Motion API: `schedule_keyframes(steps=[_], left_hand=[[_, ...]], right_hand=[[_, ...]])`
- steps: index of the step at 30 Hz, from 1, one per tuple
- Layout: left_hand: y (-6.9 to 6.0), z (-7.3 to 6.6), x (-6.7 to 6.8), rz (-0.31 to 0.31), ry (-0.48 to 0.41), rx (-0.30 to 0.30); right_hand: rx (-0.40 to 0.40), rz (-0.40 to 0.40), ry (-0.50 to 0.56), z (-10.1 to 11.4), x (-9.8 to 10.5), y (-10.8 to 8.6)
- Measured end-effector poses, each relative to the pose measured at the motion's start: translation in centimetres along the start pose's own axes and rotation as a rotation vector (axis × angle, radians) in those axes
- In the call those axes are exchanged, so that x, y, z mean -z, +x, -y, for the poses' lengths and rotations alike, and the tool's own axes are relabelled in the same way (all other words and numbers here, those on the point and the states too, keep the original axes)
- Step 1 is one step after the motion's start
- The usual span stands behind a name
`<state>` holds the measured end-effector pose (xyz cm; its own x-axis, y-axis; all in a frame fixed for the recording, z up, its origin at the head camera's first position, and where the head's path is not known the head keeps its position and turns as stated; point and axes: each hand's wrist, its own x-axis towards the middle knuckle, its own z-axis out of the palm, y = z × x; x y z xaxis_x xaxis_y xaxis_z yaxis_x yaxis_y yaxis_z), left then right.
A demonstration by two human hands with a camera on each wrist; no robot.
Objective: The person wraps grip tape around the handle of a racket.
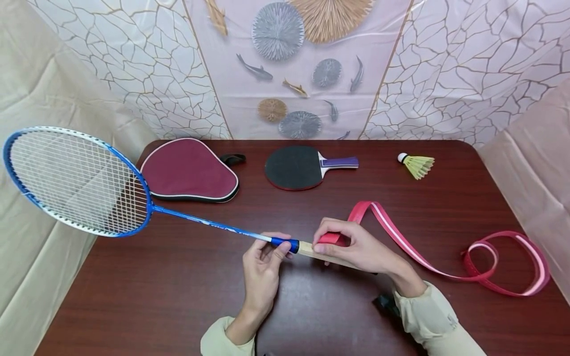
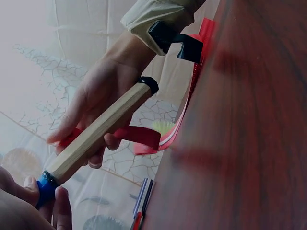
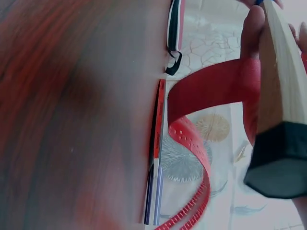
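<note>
A blue and white badminton racket point(image 1: 200, 220) is held above the table, its strung head to the left. My left hand point(image 1: 262, 272) pinches the blue cone point(image 1: 285, 244) where shaft meets handle. The bare wooden handle point(image 2: 100, 129) ends in a black butt cap point(image 3: 278, 160). At the handle, my right hand point(image 1: 362, 247) pinches red grip tape point(image 3: 211, 88), with the thumb in front. The tape passes behind the wood in the left wrist view. From there it loops up, trails right and ends in a loose coil point(image 1: 539, 267) on the table.
A maroon paddle case point(image 1: 189, 170), a black table tennis paddle point(image 1: 294, 168) and a yellow shuttlecock point(image 1: 417, 164) lie along the back of the dark wooden table point(image 1: 156, 296). Patterned cloth point(image 1: 147, 64) hangs behind. A black device point(image 2: 175, 40) is strapped at the right sleeve.
</note>
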<state>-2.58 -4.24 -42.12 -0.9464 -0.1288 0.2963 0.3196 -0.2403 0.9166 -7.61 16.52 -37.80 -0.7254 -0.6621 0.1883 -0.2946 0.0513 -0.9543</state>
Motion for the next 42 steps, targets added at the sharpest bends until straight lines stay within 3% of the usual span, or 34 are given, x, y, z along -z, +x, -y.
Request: schedule_keyframes(steps=[7, 11, 15, 18, 22, 28, 33, 39, 42], left_hand=[[-0.1, 0.2, -0.4, 0.040, -0.011, 0.031], [-0.3, 0.4, -1.0, 0.089, -0.106, 0.056], [-0.5, 0.7, -1.3, 0.134, -0.191, 0.064], [-0.5, 0.7, -1.3, 0.127, -0.195, 0.039], [-0.5, 0.7, -1.2, 0.120, -0.202, 0.032], [-0.5, 0.7, -1.1, 0.112, -0.206, 0.068], [-0.6, 0.8, -1.0, 0.095, -0.186, 0.084], [-0.6, 1.0, -0.9, 0.098, -0.190, 0.084], [-0.7, 1.0, -1.0, 0.115, -0.197, 0.081]], right_hand=[[0.042, -0.038, 0.036, 0.9, -0.5, 0.4], [0.047, -0.065, 0.073, 0.6, -0.8, 0.6], [0.087, -0.099, 0.040, 0.0, -1.1, 0.7], [0.124, -0.158, -0.036, -0.6, -1.1, 0.7], [0.089, -0.214, -0.109, -1.4, -1.0, 0.4], [-0.002, -0.144, -0.099, -1.2, -1.1, 0.1], [0.074, -0.117, -0.152, -0.1, -1.3, 0.3], [0.059, -0.199, -0.180, 1.7, -1.4, 0.7], [0.158, -0.239, -0.225, 1.8, -1.5, 1.0]])
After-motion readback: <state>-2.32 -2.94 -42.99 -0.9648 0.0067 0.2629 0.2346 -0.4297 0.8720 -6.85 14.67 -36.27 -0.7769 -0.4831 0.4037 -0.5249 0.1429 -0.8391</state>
